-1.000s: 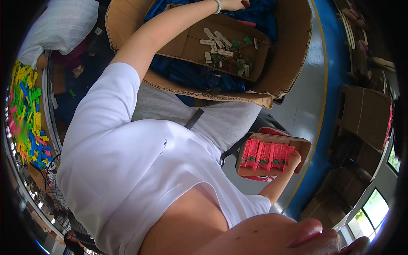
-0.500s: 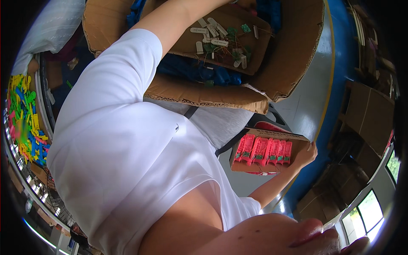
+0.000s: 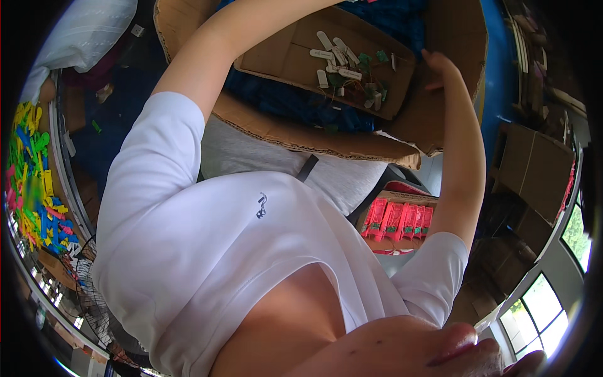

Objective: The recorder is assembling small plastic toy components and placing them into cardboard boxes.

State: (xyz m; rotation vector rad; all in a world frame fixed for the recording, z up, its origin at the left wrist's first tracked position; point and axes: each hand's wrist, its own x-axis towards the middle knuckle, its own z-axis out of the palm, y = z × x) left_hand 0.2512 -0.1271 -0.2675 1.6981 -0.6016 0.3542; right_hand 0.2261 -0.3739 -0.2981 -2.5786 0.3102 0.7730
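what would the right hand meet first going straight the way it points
Probably the right edge of the small cardboard tray, ahead of the right hand, though depth is unclear.

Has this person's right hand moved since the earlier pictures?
Yes. The right hand has moved forward, away from the small carton of red plastic parts, to the right side of the large cardboard box.

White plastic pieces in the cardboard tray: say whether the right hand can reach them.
Probably yes: the right hand appears open beside the cardboard tray, whose top is open, and nothing seems to cover the uppermost white plastic pieces.
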